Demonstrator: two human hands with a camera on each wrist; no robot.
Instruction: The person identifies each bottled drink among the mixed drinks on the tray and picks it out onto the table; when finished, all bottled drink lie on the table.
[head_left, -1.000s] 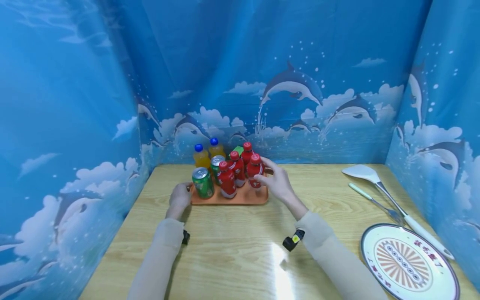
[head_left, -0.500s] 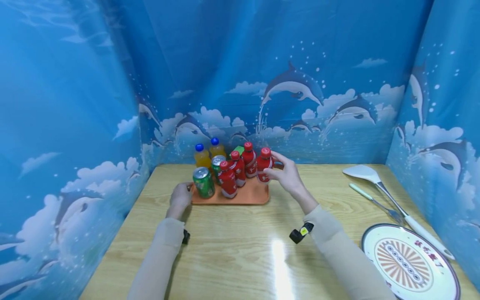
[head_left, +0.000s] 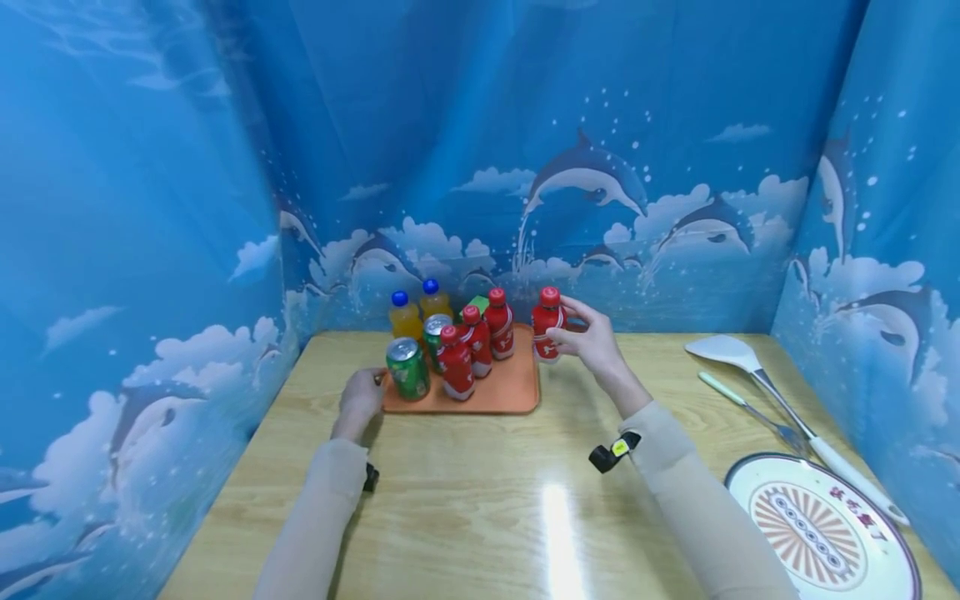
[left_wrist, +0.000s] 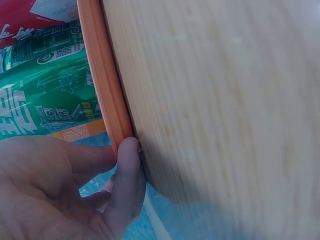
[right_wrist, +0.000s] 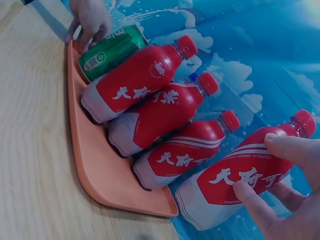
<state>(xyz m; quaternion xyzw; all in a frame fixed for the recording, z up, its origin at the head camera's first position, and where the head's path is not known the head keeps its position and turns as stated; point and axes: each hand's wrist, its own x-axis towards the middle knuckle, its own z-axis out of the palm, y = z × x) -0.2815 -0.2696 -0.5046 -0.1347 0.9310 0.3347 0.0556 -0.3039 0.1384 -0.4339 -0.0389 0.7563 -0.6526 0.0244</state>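
An orange tray (head_left: 513, 393) stands near the back of the table, bearing drinks. My left hand (head_left: 360, 398) pinches its left end; in the left wrist view the thumb and fingers (left_wrist: 129, 155) are at the tray rim. My right hand (head_left: 600, 343) grips a red cola bottle (head_left: 549, 327) with a red cap, held upright just beyond the tray's right end. Three similar red bottles (right_wrist: 175, 155) stand on the tray. Left of them are two green cans (head_left: 407, 368), and behind, two yellow-orange drink bottles (head_left: 405, 318) with blue caps. A green object (head_left: 478, 304) is mostly hidden behind the red bottles.
On the right of the wooden table (head_left: 465, 500) lie a white-and-grey spatula (head_left: 723, 347), a fork (head_left: 750, 405) with a pale green handle, and a round patterned plate (head_left: 765, 475). Blue dolphin-print curtains (head_left: 585, 167) enclose the back and sides.
My right hand has lifted the rightmost red bottle off the tray and carried it right, past the tray's end. My left hand has stayed on the tray's left end.
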